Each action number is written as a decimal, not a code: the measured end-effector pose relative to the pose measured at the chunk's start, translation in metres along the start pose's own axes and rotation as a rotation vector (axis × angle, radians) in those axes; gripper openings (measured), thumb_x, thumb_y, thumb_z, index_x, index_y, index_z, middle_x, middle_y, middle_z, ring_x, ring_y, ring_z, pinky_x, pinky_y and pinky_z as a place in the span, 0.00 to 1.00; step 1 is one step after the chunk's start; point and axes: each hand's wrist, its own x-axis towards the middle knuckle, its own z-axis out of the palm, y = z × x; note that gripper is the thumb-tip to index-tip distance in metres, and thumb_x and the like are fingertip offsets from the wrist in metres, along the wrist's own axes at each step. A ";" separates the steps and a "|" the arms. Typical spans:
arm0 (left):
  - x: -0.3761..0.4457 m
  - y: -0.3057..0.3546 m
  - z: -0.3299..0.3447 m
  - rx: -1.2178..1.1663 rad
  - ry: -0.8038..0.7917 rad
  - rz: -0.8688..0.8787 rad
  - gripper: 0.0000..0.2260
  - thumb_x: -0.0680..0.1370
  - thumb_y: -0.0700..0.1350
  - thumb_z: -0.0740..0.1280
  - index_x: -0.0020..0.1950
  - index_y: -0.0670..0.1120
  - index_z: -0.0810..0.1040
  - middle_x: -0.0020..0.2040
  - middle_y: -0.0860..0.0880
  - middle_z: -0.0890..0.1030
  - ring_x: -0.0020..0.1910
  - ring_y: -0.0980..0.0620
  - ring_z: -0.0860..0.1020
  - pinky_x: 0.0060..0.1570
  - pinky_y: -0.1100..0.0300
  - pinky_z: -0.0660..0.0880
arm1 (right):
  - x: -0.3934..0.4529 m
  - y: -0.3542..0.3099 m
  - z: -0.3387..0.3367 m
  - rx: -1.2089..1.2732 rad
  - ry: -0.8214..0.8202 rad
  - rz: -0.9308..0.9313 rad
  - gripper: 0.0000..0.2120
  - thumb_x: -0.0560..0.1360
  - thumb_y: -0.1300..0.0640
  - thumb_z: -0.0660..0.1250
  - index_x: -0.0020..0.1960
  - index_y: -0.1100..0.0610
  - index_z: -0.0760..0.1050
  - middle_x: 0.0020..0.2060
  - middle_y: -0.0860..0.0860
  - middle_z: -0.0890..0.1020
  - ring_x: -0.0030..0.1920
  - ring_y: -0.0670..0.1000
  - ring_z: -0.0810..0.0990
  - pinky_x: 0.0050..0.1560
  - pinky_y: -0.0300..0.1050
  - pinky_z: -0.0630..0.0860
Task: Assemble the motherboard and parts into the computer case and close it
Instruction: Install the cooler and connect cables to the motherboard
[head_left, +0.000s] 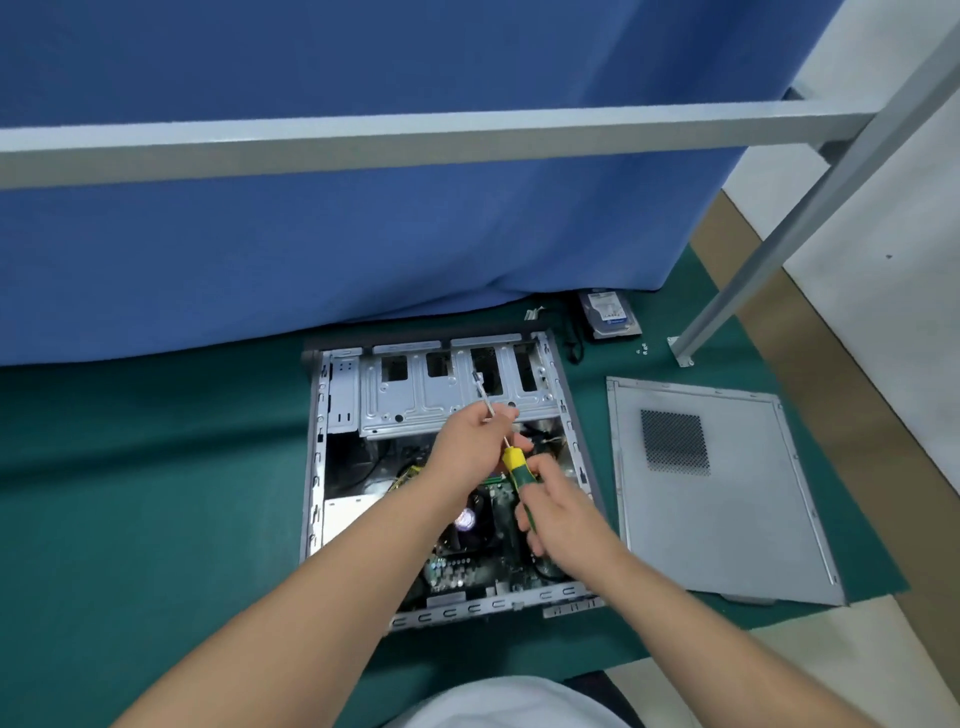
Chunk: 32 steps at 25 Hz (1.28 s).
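case (318, 467): open, mat centre | screwdriver (511, 457): right hand (558, 512) grips handle, left hand (475, 441) pinches shaft | panel (727, 499): right, apart

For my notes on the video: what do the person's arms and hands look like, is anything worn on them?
Both forearms are bare; no sleeves reach them. The left hand and the right hand wear no gloves, and no rings, watch or markings show.

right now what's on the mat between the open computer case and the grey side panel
Nothing: the head view shows bare green mat between the open grey computer case and the grey perforated side panel.
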 end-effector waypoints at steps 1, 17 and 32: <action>0.007 0.007 0.004 0.058 -0.030 0.016 0.08 0.85 0.48 0.64 0.59 0.47 0.80 0.40 0.48 0.87 0.39 0.51 0.82 0.54 0.46 0.81 | 0.003 0.000 -0.001 0.032 0.026 0.002 0.06 0.79 0.42 0.54 0.50 0.41 0.68 0.32 0.47 0.79 0.26 0.48 0.75 0.29 0.44 0.71; 0.090 -0.058 -0.066 1.366 0.237 0.389 0.27 0.83 0.67 0.39 0.82 0.66 0.45 0.84 0.54 0.48 0.83 0.51 0.40 0.80 0.49 0.41 | 0.124 0.106 -0.105 -0.286 0.243 0.536 0.16 0.79 0.48 0.69 0.38 0.56 0.72 0.36 0.52 0.79 0.36 0.52 0.78 0.31 0.40 0.68; 0.092 -0.049 -0.071 1.304 0.140 0.373 0.27 0.82 0.68 0.44 0.82 0.65 0.50 0.84 0.56 0.47 0.82 0.53 0.40 0.79 0.49 0.40 | 0.130 0.105 -0.090 -0.441 0.225 0.586 0.16 0.79 0.49 0.68 0.61 0.57 0.74 0.57 0.55 0.81 0.53 0.58 0.81 0.54 0.50 0.80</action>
